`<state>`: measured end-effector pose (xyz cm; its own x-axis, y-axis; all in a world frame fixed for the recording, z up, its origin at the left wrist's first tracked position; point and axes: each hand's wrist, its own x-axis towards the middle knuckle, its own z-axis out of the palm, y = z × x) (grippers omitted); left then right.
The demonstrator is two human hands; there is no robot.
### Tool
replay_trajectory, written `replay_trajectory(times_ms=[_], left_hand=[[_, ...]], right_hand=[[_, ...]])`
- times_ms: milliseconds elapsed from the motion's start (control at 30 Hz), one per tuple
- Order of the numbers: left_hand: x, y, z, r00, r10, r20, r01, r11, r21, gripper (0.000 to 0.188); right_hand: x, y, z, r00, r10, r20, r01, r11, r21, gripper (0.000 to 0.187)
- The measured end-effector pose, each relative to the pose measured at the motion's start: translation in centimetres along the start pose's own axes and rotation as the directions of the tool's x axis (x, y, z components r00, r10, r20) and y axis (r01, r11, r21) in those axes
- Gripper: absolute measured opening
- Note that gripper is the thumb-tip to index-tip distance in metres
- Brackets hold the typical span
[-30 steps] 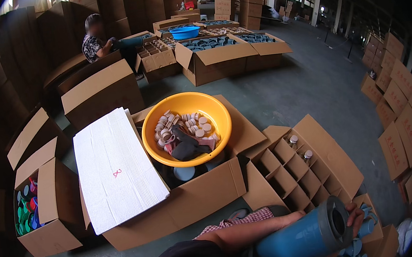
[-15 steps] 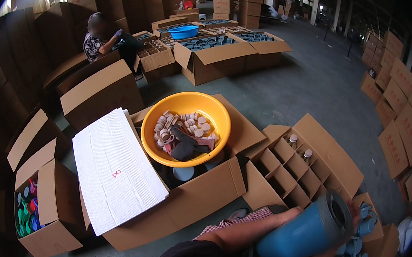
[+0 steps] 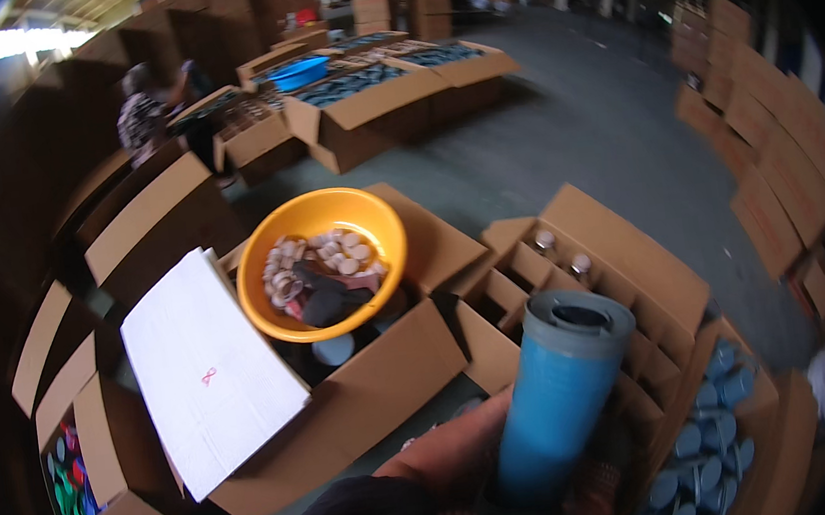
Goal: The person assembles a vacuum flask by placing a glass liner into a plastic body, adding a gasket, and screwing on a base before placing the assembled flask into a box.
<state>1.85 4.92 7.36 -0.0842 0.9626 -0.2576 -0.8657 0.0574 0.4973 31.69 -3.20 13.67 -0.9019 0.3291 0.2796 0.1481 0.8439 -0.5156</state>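
A large blue thermos flask (image 3: 564,402) stands nearly upright in front of me, tilted slightly right. Its grey collar (image 3: 579,312) surrounds an uncovered dark mouth. My left forearm reaches in from the lower edge, and my left hand (image 3: 501,411) goes behind the flask's left side, closed against it; the fingers are hidden. Right of the flask's base, a dim blurred shape may be my right hand (image 3: 594,502), but its fingers cannot be made out. Behind the flask is a divided carton (image 3: 652,285) with two shiny-topped bottles (image 3: 545,241) in its cells.
A yellow basin (image 3: 384,222) of pale round stoppers and a dark glove rests on an open carton. White sheets (image 3: 209,379) lie beside it. Blue-grey plastic parts (image 3: 700,454) fill a box at lower right. Another person (image 3: 144,115) sits at the far left among cartons.
The flask has swung from lying tilted rightward to nearly upright, its mouth now facing up. My right hand has left the mouth area. The view has turned right.
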Motion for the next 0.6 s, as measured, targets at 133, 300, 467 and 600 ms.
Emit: replay_trajectory(times_ms=[133, 300, 467, 600], left_hand=[[1.2, -1.1, 1.6, 0.970, -0.069, -0.235, 0.170, 0.880, 0.443, 0.025], [3.1, -3.3, 1.7, 0.951, -0.043, -0.305, 0.223, 0.778, 0.587, 0.037], [2.2, -3.1, 3.5, 0.992, -0.053, -0.118, 0.111, 0.820, 0.562, 0.031], [2.4, -1.9, -0.4, 0.968, -0.034, -0.247, 0.159, 0.847, 0.507, 0.034]], right_hand=[[1.6, -3.7, -1.2, 0.809, 0.283, -0.515, -0.298, 0.953, 0.056, 0.024], [2.2, -1.6, -4.9, 0.665, 0.305, -0.682, -0.397, 0.917, 0.023, 0.048], [2.0, 1.7, -2.9, 0.751, 0.484, -0.450, -0.448, 0.873, 0.192, 0.067], [-0.2, 2.0, -3.8, 0.852, 0.408, -0.330, -0.438, 0.899, -0.019, 0.037]])
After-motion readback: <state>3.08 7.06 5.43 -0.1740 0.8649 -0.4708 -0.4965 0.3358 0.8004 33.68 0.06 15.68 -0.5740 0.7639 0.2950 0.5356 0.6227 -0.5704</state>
